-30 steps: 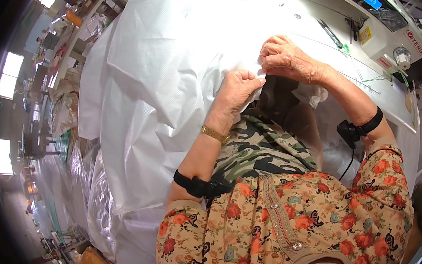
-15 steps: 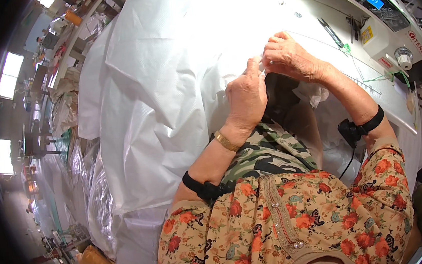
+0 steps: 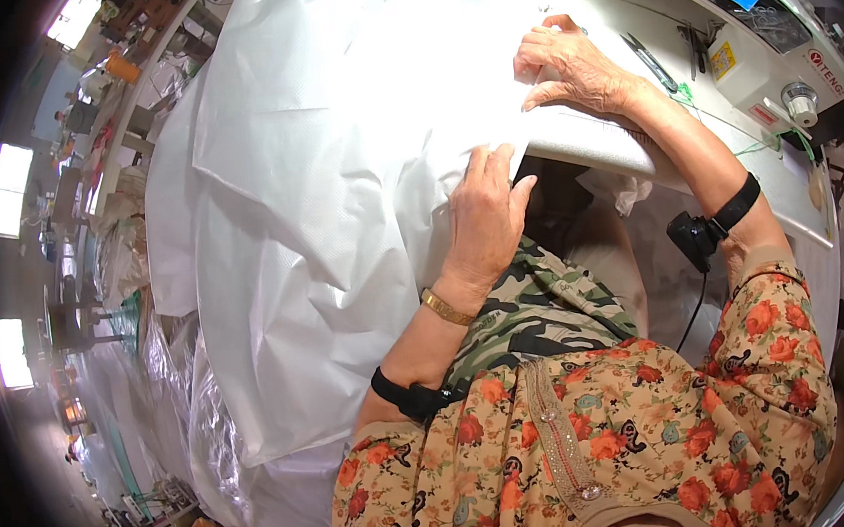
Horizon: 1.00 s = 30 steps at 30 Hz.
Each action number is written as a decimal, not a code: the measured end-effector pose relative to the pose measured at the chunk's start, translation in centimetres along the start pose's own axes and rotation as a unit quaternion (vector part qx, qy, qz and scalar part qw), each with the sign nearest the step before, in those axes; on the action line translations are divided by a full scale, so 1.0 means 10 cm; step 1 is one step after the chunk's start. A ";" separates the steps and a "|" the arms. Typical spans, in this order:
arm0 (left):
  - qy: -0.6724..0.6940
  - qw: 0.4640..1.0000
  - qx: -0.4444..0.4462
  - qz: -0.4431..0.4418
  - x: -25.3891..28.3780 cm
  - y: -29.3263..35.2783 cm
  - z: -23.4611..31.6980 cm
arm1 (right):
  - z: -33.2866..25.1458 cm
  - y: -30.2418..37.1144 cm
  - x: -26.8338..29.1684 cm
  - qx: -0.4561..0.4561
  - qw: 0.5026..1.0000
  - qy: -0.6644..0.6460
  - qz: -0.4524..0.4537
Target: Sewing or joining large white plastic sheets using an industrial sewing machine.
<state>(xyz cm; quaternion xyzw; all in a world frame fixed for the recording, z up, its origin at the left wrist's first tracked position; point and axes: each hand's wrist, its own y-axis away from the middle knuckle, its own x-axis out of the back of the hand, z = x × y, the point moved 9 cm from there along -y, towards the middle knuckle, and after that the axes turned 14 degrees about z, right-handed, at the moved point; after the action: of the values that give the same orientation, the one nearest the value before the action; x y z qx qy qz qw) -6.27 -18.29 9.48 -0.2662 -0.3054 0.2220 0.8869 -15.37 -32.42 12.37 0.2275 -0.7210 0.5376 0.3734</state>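
A large white woven sheet (image 3: pixel 297 214), creased and glossy, spreads over the table and hangs down at the left. My left hand (image 3: pixel 483 213) lies on it near its right edge, fingers stretched out and thumb apart. Farther up and to the right, my right hand (image 3: pixel 575 64) rests by the same edge with bent fingers and the thumb held away from them. Neither hand grips anything that I can see. Bright light washes out the sheet around the right fingertips.
A white sewing machine (image 3: pixel 761 63) with a lit blue display stands at the upper right. Thread snips (image 3: pixel 650 63) and green thread (image 3: pixel 683 95) lie beside it. The table's front edge (image 3: pixel 612 141) curves below my right hand. Clear plastic wrap (image 3: pixel 210 423) lies at the left.
My hands were together, pinching at the sheet's edge. Now they are apart: the right has moved up, the left slightly down, and the fingers of both have loosened.
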 end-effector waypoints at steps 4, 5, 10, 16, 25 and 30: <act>0.027 1.000 0.008 0.001 -0.04 -0.06 0.02 | 0.18 -0.02 0.00 -0.031 0.999 0.031 -0.004; 0.035 0.999 0.014 -0.002 -0.05 -0.09 0.03 | 0.21 -0.03 0.00 -0.037 0.999 0.036 -0.007; 0.011 0.996 -0.075 -0.037 -0.18 -0.13 0.18 | 0.32 0.07 0.18 -0.111 0.970 0.177 0.124; -0.050 0.978 -0.170 -0.108 -0.35 -0.15 0.29 | 0.26 0.34 0.20 -0.210 0.962 0.147 0.090; -0.094 0.949 -0.265 -0.139 -0.46 -0.21 0.40 | 0.25 0.33 0.27 -0.233 0.950 0.183 0.102; -0.138 0.937 -0.290 -0.139 -0.57 -0.39 0.36 | 0.35 0.33 0.27 -0.263 0.941 0.188 0.102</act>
<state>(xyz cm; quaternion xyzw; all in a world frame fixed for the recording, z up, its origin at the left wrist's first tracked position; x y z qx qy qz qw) -11.84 -23.26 11.85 -0.4335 -0.5103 0.0326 0.7421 -20.47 -34.47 11.99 -0.0592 -0.7727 0.3971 0.4916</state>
